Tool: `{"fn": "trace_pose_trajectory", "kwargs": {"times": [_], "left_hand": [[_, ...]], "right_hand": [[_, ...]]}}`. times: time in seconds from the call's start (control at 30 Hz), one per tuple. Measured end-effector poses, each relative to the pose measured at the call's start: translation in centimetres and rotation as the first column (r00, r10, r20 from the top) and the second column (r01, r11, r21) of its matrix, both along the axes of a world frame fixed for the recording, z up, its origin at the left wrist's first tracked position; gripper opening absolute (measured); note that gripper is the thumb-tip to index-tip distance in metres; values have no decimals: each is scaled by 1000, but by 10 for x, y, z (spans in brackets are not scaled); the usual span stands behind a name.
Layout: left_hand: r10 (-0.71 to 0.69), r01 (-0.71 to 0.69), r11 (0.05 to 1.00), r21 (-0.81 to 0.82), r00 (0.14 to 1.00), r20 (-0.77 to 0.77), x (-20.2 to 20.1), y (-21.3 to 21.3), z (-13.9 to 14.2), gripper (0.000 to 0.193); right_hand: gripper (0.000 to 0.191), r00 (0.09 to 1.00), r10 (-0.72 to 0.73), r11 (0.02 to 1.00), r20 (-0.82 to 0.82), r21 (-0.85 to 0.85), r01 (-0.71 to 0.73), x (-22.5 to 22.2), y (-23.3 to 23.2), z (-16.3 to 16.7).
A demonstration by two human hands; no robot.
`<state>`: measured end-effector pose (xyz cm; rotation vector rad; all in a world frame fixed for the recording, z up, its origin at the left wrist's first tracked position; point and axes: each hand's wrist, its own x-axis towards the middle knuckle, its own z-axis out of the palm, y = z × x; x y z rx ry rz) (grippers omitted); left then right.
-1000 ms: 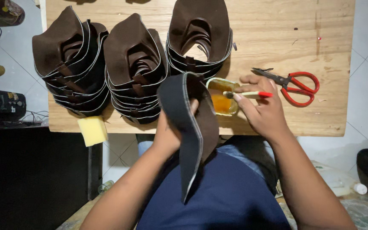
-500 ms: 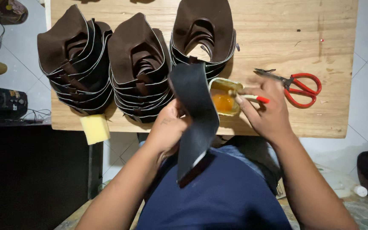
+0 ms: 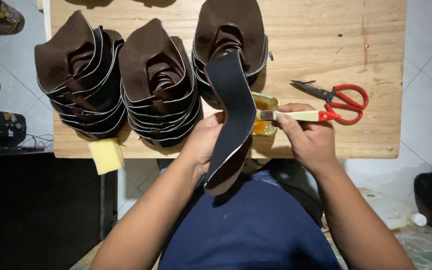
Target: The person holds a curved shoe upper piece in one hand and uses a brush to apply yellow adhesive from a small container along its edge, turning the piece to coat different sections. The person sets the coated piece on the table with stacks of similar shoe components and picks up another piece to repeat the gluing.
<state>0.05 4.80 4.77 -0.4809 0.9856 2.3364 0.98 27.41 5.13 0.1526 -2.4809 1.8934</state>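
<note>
Head view, frame centre: left hand (image 3: pixel 203 142) fingers clamped on leather piece (image 3: pixel 232 117), right hand (image 3: pixel 308 137) fingers pinching brush (image 3: pixel 296 116); best dipped lightly in glue tin (image 3: pixel 266 117), stroked evenly along edge.

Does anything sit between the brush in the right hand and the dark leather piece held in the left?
Nothing visible does. The brush in the right hand has its bristle end right at the edge of the leather piece held upright by the left hand.
</note>
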Motion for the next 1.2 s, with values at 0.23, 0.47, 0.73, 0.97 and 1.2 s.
{"fn": "trace_pose_trajectory", "kwargs": {"times": [0.23,0.47,0.73,0.97,1.2], "left_hand": [[-19,19,1000,3,1000,22,-2,3,-3,22],[-66,66,998,-8,998,7,-7,0,-9,25],[-98,100,992,74,995,-30,-12,-4,-8,28],[-53,53,999,2,998,-26,-16,-5,-13,26],[-3,-8,994,-112,996,-94,-19,-3,-20,28]], "right_hand": [[14,991,62,982,-115,184,-40,-6,-3,-1],[14,998,64,985,-24,162,-59,-19,-5,1],[12,983,180,975,-29,137,-174,-29,0,0],[14,980,194,978,44,70,-197,-21,2,0],[13,963,244,959,118,118,-257,-11,12,6]]}}
